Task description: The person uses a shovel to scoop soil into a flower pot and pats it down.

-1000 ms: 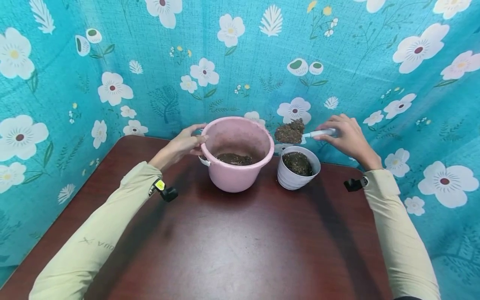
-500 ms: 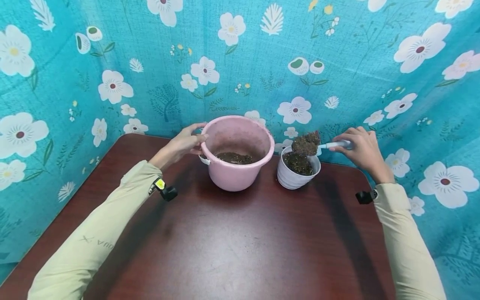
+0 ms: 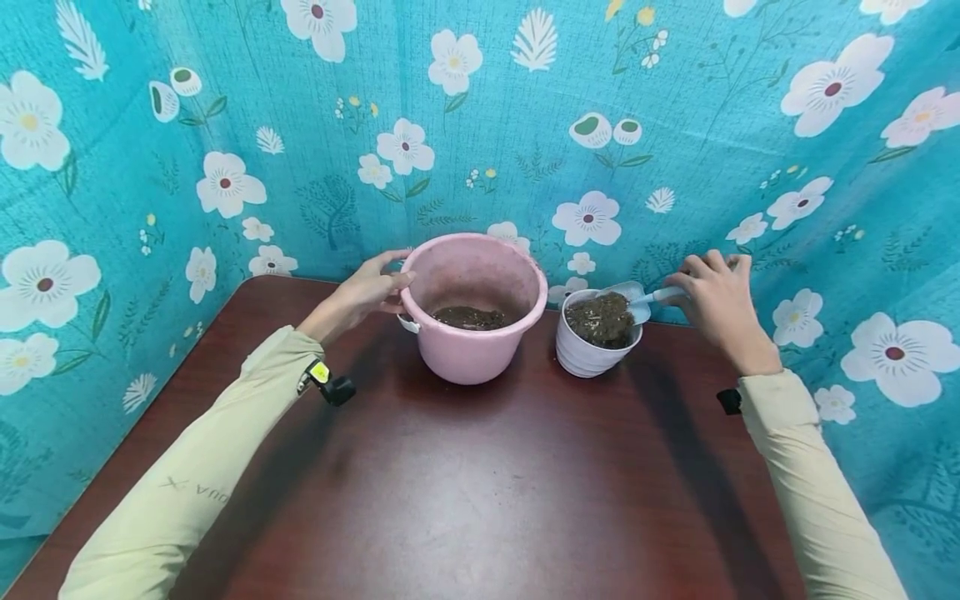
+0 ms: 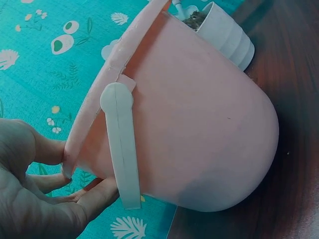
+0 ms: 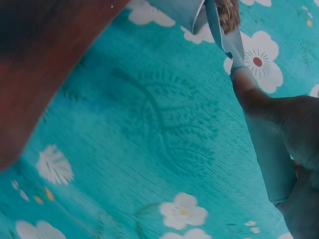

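Observation:
My left hand (image 3: 365,293) grips the left rim of a pink bucket (image 3: 471,354), thumb and fingers on either side of the rim. Dark soil (image 3: 468,318) lies at the bucket's bottom. A white handle (image 4: 122,144) hangs down the bucket's side in the left wrist view. My right hand (image 3: 717,302) holds a light blue trowel (image 3: 663,295) by its handle. The trowel's blade is tipped over the white flowerpot (image 3: 592,360), to the right of the bucket. Soil (image 3: 600,320) heaps up inside the pot, against the blade.
Both containers stand near the back edge of the dark brown table (image 3: 480,475). Behind them hangs a blue floral curtain (image 3: 480,125), close to the trowel and right hand. Another stretch of curtain runs along the left side.
My right hand has moved right and slightly down with the trowel. The trowel has tipped over and its soil has gone into the flowerpot. The left hand stays on the bucket rim.

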### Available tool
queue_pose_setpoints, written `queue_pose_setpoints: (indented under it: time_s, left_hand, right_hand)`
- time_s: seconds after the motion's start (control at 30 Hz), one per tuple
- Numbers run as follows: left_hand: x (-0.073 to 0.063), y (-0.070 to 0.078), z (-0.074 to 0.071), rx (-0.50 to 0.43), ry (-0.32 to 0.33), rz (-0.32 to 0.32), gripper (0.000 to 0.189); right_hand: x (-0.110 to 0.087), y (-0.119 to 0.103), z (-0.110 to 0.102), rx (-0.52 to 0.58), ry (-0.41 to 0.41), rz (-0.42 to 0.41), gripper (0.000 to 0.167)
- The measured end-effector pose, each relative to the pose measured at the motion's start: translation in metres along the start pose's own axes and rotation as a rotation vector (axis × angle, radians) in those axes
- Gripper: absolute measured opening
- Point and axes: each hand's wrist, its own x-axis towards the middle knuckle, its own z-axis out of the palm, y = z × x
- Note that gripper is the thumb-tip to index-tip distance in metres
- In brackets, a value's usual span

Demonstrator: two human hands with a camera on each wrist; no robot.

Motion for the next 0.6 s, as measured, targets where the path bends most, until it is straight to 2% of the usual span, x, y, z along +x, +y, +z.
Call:
queue_pose_setpoints:
  time_s: [0.13,0.3,0.5,0.6]
  left_hand:
    - [0.000,-0.001,0.001,-0.003,0.000,0.000,0.064]
    - [0.002,-0.001,0.001,0.001,-0.001,0.004,0.065]
    - [0.002,0.000,0.001,0.018,0.006,-0.002,0.065]
    - [0.001,-0.001,0.000,0.003,0.009,-0.002,0.064]
  right_hand:
    - [0.003,-0.001,-0.004,-0.050,0.019,-0.035,0.017]
    - [0.000,0.001,-0.008,-0.092,0.046,-0.020,0.018]
    - [-0.007,0.003,-0.013,-0.088,0.122,0.055,0.019]
    - [-0.009,-0.001,-0.016,-0.009,0.073,0.130,0.024]
